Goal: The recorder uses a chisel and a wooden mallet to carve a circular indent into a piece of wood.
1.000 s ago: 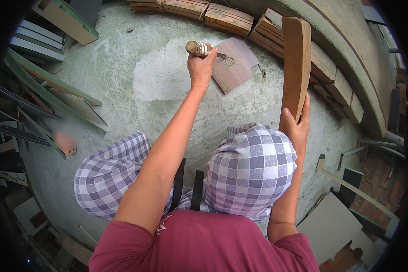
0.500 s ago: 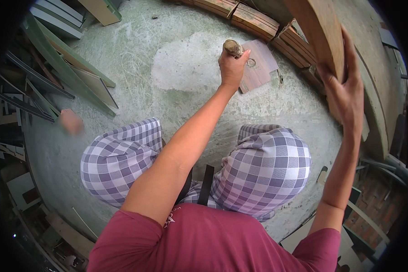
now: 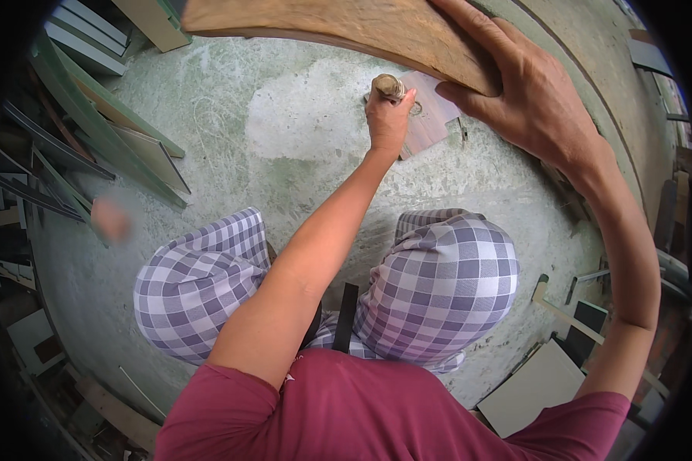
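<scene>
My left hand [image 3: 388,129] is closed around a stubby, round-ended brown handle [image 3: 390,86]; the tool's lower part is hidden by my fist. It stands over a thin pinkish-brown wooden board [image 3: 432,132] that lies on the floor and has a dark ring mark on it. Up close at the top of the view, my right hand [image 3: 542,100] grips the end of a thick curved piece of wood [image 3: 346,27]. The thumb is under its lower edge and the fingers lie over its face. The wood's far edge runs out of view.
Long curved green-edged panels [image 3: 104,115] lean at the left. A pale board [image 3: 534,388] lies at the lower right beside thin strips. The concrete floor [image 3: 307,107] has a light patch. A blurred reddish-brown thing [image 3: 111,218] shows at the left.
My right hand has swung the curved wood leftward and closer, so it now spans the top and covers the stacked curved pieces seen behind. My left hand stays over the board.
</scene>
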The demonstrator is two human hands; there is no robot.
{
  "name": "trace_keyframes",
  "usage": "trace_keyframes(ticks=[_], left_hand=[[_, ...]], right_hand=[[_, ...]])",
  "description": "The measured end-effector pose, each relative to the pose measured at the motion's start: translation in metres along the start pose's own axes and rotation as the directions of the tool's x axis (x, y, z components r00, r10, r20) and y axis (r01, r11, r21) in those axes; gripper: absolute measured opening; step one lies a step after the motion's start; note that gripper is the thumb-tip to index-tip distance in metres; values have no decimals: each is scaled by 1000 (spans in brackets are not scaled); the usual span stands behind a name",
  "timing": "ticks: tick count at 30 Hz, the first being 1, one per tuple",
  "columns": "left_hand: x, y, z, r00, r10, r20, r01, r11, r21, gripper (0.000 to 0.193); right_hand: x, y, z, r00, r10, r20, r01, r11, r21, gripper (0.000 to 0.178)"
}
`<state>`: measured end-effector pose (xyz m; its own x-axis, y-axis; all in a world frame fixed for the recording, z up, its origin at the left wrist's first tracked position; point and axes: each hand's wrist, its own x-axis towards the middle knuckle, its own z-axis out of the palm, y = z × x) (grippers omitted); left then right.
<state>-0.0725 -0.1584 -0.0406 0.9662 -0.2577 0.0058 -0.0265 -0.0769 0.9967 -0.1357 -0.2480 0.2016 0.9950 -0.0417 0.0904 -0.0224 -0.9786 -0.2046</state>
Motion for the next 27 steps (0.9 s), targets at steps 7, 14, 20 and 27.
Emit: trace_keyframes(ticks=[7,14,20,27], left_hand=[[-3,-1,7,985,170,11,-171,983,74,35],[11,4,-6,999,-5,42,12,987,-160,22],[43,-36,-20,969,-232,86,247,915,-319,33],[57,-47,-43,813,-579,65,528,684,-504,41]], right_hand=[[-17,26,38,977,30,213,28,963,-266,75],[-33,12,17,961,274,35,-276,952,131,76],[-70,0,20,820,570,54,-542,741,396,82],[-110,2,44,708,705,41,-581,547,603,84]])
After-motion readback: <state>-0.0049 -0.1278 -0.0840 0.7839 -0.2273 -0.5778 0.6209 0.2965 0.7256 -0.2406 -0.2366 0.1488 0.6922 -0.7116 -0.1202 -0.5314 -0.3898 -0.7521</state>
